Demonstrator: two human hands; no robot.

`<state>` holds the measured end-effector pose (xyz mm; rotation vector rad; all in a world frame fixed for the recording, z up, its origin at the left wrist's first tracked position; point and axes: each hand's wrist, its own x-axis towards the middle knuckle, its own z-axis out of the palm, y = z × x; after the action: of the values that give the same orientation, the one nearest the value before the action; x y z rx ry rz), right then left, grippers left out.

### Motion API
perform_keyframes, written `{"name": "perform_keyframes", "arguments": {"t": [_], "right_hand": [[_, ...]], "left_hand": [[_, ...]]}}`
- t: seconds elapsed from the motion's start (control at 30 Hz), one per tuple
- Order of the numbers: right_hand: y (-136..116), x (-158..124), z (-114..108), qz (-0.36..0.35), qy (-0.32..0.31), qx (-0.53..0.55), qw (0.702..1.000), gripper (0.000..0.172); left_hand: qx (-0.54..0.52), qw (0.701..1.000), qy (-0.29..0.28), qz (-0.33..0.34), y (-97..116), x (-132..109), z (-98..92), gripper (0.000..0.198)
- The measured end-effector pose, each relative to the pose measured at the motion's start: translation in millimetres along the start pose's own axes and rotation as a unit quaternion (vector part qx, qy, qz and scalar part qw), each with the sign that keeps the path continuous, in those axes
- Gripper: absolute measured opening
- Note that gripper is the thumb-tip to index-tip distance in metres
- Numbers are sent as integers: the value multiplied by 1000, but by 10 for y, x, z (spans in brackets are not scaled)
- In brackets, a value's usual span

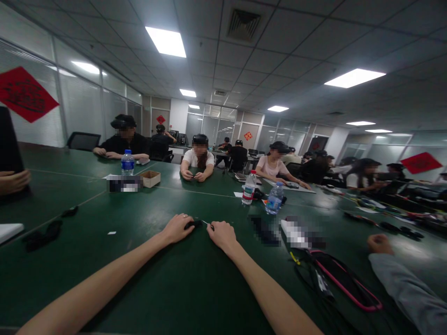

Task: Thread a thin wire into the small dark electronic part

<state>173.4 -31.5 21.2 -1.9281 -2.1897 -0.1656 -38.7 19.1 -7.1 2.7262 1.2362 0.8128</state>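
Observation:
Both my forearms stretch out over a dark green table (146, 279). My left hand (177, 228) is closed around a small black object (193, 224) that rests on the table. My right hand (220, 232) is closed in a pinch right beside it, and a thin light strand (206, 223) runs between the two hands. What the right fingers pinch is too small to name.
Two water bottles (249, 187) stand beyond my hands, a third (127, 163) by a cardboard box (151, 178) farther left. A pink-and-black cable bundle (342, 281) lies at right near a co-worker's grey sleeve (405, 288). Small black parts (44, 235) lie at left. Several people sit around the table.

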Motion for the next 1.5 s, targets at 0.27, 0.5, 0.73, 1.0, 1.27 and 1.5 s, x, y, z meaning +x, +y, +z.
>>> {"name": "perform_keyframes", "arguments": {"t": [0.27, 0.5, 0.73, 1.0, 1.27, 1.5], "right_hand": [[-29, -9, -10, 7, -6, -16, 1000, 52], [-46, -18, -32, 13, -32, -10, 999, 55], [-45, -7, -8, 13, -25, -18, 999, 55], [-36, -5, -32, -3, -35, -9, 999, 54], [-25, -3, -21, -16, -29, 7, 999, 52], [-13, -1, -7, -24, -31, 18, 999, 51]], "left_hand": [[2, 1000, -22, -19, 34, 5, -57, 25], [2, 999, -26, -24, 23, 10, -56, 26], [10, 999, -21, -30, 50, -6, -83, 25], [14, 999, -16, -31, 61, -5, -92, 26], [17, 999, -17, -34, 50, 6, -71, 25], [20, 999, -8, -34, 47, 0, -63, 25]]}}
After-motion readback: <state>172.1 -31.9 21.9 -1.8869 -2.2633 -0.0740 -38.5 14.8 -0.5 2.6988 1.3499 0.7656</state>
